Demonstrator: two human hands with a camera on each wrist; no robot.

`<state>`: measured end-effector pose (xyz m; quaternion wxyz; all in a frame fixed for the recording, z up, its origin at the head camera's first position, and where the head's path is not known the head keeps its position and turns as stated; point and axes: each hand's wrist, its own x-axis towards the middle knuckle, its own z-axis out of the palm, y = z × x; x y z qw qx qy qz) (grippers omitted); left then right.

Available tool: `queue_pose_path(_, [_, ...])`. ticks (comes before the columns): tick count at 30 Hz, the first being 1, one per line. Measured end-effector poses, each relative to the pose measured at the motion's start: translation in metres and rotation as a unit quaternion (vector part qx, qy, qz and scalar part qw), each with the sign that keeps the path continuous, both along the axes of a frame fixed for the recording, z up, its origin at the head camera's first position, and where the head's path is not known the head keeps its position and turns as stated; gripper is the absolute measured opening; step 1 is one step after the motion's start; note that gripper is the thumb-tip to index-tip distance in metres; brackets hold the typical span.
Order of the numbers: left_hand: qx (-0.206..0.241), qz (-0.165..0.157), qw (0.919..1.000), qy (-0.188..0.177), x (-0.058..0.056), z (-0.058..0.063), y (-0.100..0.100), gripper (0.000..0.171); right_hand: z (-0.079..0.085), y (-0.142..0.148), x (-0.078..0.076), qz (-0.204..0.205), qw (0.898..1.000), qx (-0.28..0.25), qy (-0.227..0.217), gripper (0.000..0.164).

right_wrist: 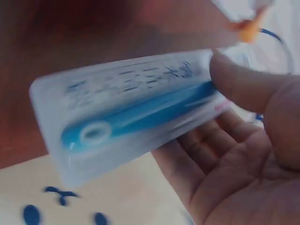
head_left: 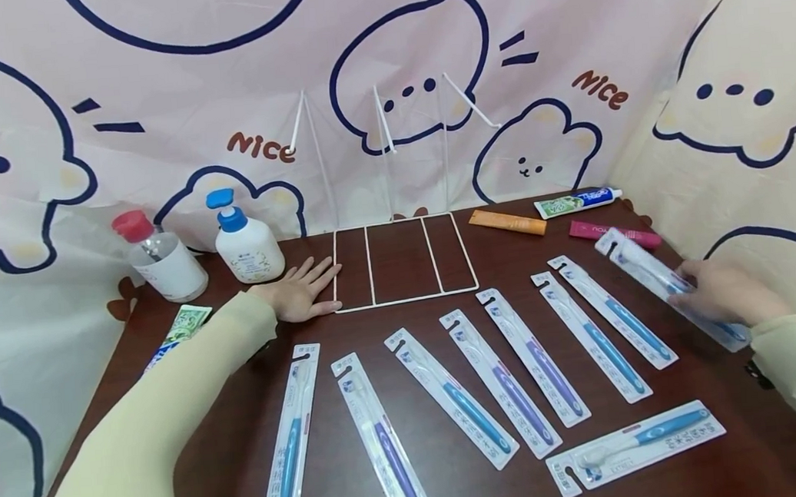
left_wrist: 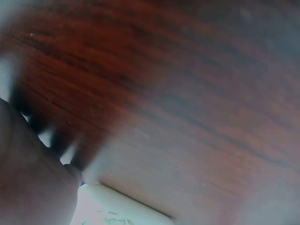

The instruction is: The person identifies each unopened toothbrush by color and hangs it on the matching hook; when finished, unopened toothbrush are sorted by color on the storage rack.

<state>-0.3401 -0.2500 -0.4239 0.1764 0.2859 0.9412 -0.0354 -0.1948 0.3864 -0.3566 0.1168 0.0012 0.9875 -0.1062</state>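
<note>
At the right side of the table, my right hand (head_left: 730, 291) pinches a packaged toothbrush (head_left: 641, 262) between thumb and fingers. In the right wrist view its blue handle (right_wrist: 140, 115) shows through the clear pack, with the thumb across the card. My left hand (head_left: 297, 292) rests with fingers spread on the table, beside the left edge of a white wire rack (head_left: 407, 300). Several more packaged toothbrushes lie fanned over the table, some blue-handled (head_left: 475, 412), others purple-handled (head_left: 391, 453). One blue-handled pack (head_left: 634, 447) lies crosswise near the front right.
A white pump bottle (head_left: 253, 255) and a clear bottle with a pink cap (head_left: 171, 272) stand at the back left. An orange tube (head_left: 507, 221), a blue-green toothpaste tube (head_left: 578, 202) and a magenta tube (head_left: 612, 233) lie at the back right. Another tube (head_left: 184, 323) is partly behind my left sleeve.
</note>
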Motion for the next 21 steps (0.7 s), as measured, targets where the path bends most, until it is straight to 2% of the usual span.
queue_pose_path(2, [-0.005,0.003,1.0,-0.004,0.0,0.0,0.0,0.09,0.011,-0.01,0.004,-0.012,0.999,-0.043,0.022,0.069])
queue_pose_path(6, [-0.002,0.007,1.0,-0.007,-0.003,-0.003,-0.001,0.09,0.035,-0.04,0.012,-0.007,0.993,-0.091,0.07,0.06])
queue_pose_path(9, [-0.005,0.01,0.9999,-0.004,-0.005,-0.003,-0.003,0.089,0.047,-0.07,0.016,0.005,0.985,-0.13,0.109,0.053])
queue_pose_path(13, [-0.002,0.013,0.9999,-0.006,-0.005,-0.003,-0.003,0.09,0.053,-0.111,0.016,0.033,0.964,-0.2,0.174,0.043])
queue_pose_path(15, [-0.002,0.015,0.9999,-0.008,-0.005,-0.004,-0.003,0.091,0.056,-0.13,0.013,0.05,0.952,-0.234,0.193,0.042])
queue_pose_path(17, [-0.003,0.013,0.9999,-0.008,-0.005,-0.006,-0.003,0.091,0.06,-0.146,0.008,0.066,0.941,-0.267,0.197,0.045])
queue_pose_path(21, [-0.002,0.018,0.9998,-0.009,-0.005,-0.007,-0.003,0.09,0.069,-0.172,-0.005,0.084,0.93,-0.309,0.18,0.051])
